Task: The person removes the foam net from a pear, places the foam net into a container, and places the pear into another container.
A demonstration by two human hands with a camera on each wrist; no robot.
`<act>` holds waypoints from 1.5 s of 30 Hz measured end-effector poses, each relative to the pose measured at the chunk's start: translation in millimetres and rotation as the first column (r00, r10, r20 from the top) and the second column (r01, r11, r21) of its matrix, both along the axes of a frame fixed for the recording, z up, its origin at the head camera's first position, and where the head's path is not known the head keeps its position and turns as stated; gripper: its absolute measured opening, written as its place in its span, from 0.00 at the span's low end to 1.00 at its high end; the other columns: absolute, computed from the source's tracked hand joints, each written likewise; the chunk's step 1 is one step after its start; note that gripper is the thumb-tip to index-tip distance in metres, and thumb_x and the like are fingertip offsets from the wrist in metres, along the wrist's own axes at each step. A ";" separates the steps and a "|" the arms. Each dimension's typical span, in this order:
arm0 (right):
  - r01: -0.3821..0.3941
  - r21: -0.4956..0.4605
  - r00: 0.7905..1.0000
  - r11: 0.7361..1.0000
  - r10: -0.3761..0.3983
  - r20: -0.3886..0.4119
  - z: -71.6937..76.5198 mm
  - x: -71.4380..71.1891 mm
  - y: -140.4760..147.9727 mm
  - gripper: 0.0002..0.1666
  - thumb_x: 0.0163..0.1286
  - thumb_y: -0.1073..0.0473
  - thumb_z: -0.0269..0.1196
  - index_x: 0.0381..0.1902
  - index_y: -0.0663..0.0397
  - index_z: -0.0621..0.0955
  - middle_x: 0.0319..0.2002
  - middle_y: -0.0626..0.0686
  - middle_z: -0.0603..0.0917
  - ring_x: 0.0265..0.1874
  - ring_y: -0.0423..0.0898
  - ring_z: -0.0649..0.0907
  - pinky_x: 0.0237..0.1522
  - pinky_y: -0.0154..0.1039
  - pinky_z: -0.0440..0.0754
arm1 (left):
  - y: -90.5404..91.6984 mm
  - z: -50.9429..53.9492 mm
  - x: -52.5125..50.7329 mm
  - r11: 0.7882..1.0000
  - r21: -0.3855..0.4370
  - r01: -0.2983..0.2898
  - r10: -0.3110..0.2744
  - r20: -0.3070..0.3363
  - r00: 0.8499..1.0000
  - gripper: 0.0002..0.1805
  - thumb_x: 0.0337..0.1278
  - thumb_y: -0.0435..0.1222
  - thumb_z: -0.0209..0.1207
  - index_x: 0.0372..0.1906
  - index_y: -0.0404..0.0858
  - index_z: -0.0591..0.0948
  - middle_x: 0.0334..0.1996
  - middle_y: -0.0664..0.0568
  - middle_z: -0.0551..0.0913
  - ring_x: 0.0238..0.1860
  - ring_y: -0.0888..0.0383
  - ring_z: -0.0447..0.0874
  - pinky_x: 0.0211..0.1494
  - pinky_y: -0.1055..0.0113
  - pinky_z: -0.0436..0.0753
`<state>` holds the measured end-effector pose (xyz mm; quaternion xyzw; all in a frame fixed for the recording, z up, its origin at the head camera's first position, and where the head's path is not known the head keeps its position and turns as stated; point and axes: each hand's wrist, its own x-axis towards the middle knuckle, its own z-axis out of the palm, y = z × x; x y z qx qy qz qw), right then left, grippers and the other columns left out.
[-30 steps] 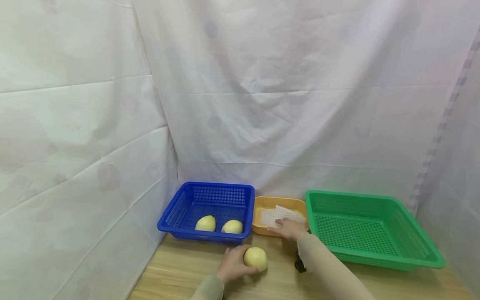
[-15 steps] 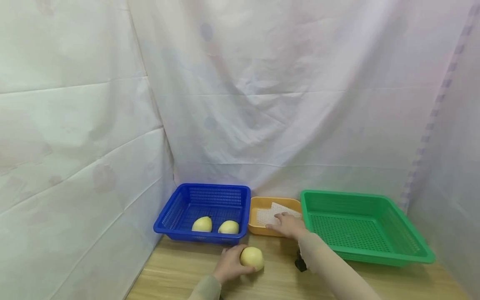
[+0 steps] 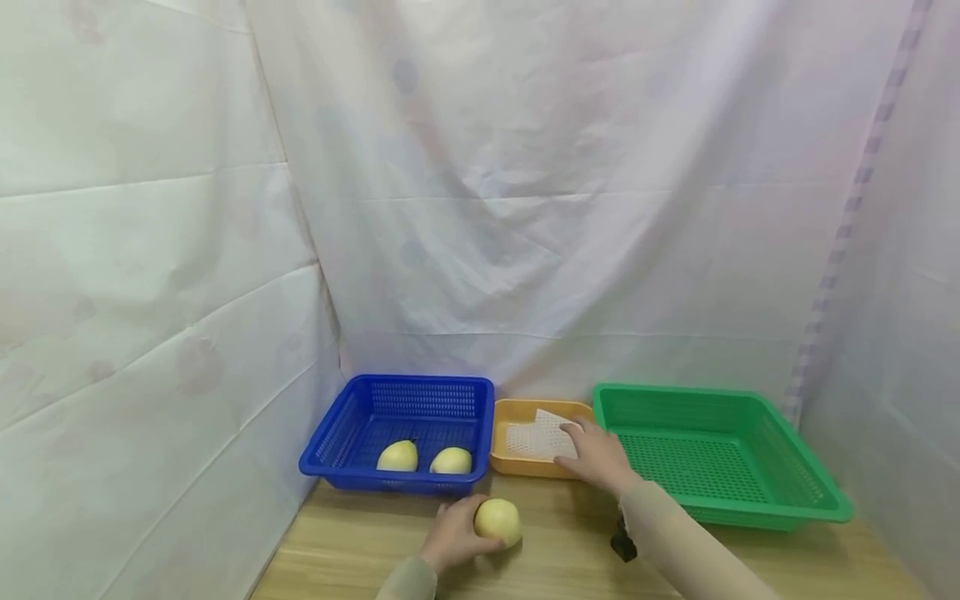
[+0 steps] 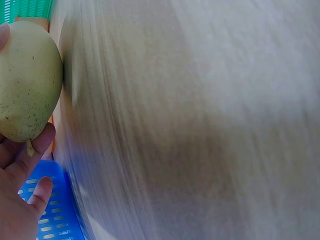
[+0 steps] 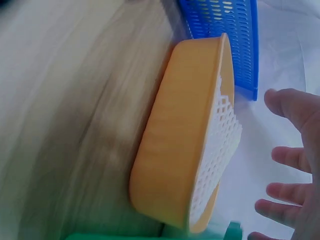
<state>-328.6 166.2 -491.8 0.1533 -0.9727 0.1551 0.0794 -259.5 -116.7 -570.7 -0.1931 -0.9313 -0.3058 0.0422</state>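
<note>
A pale yellow pear point(image 3: 498, 522) is held in my left hand point(image 3: 452, 535) just in front of the blue basket, at the table surface. In the left wrist view the pear's stem point(image 4: 30, 148) points toward the fingers. My right hand point(image 3: 602, 458) hovers at the right side of the small orange basket point(image 3: 517, 467), fingers spread and holding nothing. White foam fruit nets point(image 3: 536, 437) lie in that basket. The right wrist view shows the fingers apart from the nets point(image 5: 217, 150).
At left stands a blue basket point(image 3: 408, 481) with two pears point(image 3: 398, 456) inside. A large green basket point(image 3: 757, 510) stands at right. White cloth point(image 3: 465, 183) hangs behind and along both sides of the wooden table point(image 3: 555, 542).
My right hand has drawn back to the right from over the foam nets, its fingers spreading. The left hand keeps its hold on the pear. The head view has shifted slightly.
</note>
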 end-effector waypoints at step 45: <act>0.116 0.152 0.923 0.982 -0.049 -0.382 -68.0 64.2 71.5 0.23 0.63 0.40 0.64 0.38 0.53 0.80 0.34 0.52 0.79 0.32 0.50 0.79 0.29 0.45 0.70 | 0.4 -8.2 -2.0 0.999 0.003 -0.033 0.033 -0.007 0.999 0.40 0.33 0.61 0.71 0.53 0.41 0.80 0.44 0.54 0.83 0.45 0.56 0.80 0.55 0.42 0.68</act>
